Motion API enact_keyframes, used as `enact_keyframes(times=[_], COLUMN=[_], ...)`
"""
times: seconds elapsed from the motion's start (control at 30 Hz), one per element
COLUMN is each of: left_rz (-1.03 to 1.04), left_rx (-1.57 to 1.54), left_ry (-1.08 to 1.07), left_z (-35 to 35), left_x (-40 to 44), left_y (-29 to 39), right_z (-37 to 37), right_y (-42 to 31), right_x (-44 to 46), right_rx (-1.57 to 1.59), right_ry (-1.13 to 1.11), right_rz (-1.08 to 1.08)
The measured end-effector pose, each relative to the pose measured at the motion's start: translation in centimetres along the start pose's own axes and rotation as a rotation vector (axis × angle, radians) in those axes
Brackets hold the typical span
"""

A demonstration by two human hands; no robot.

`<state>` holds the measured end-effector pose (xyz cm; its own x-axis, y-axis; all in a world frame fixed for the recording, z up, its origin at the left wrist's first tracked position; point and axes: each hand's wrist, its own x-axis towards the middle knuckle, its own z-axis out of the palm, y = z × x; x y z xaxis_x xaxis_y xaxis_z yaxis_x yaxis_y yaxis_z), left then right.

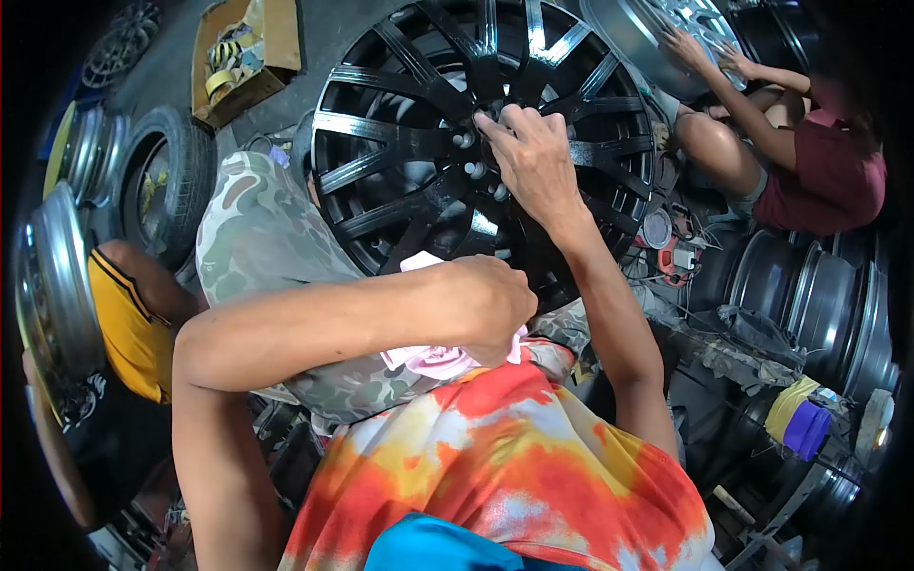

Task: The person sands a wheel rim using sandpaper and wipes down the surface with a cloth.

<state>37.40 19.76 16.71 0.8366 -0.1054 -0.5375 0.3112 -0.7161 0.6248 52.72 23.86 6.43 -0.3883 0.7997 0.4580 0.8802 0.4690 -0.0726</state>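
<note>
A black alloy wheel [367, 152] with polished bright spoke faces leans in front of me, between my legs in camouflage trousers. My right hand [533, 162] is at its hub, fingers curled over the centre near the lug holes; the fingertips are partly hidden. My left hand [486, 305] is closed around a bunched pink cloth [433, 360] in front of my lap, by the wheel's lower edge. Parts of the cloth show below and behind that hand.
On the right, a person in a maroon top [824, 176] has both hands on a silver wheel [647, 38]. Another person in yellow shorts [129, 324] sits at left beside a silver rim [62, 285]. Around are a tyre [186, 181], a cardboard box [278, 84], stacked rims [790, 290] and tape rolls [807, 430].
</note>
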Motion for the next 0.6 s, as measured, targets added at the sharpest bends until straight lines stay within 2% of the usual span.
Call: enact_keyframes(times=[0.2, 0.27, 0.37, 0.43, 0.6], left_rz=[0.015, -0.044, 0.006, -0.015, -0.031], left_rx=[-0.006, 0.004, 0.006, 0.012, 0.006], left_ry=[0.016, -0.09, -0.005, -0.046, -0.072], left_z=[0.1, -0.3, -0.2, -0.8, 0.4], left_x=[0.2, 0.4, 0.0, 0.0, 0.4], left_y=[0.0, 0.3, 0.1, 0.5, 0.1], right_z=[-0.1, 0.3, -0.2, -0.5, -0.4], right_y=[0.0, 0.0, -0.7, -0.9, 0.0], right_x=[0.6, 0.7, 0.8, 0.5, -0.2], right_rx=[-0.007, 0.001, 0.037, 0.069, 0.106], right_ry=[0.019, 0.035, -0.016, -0.029, 0.063], right_rz=[0.0, -0.008, -0.059, -0.069, 0.058])
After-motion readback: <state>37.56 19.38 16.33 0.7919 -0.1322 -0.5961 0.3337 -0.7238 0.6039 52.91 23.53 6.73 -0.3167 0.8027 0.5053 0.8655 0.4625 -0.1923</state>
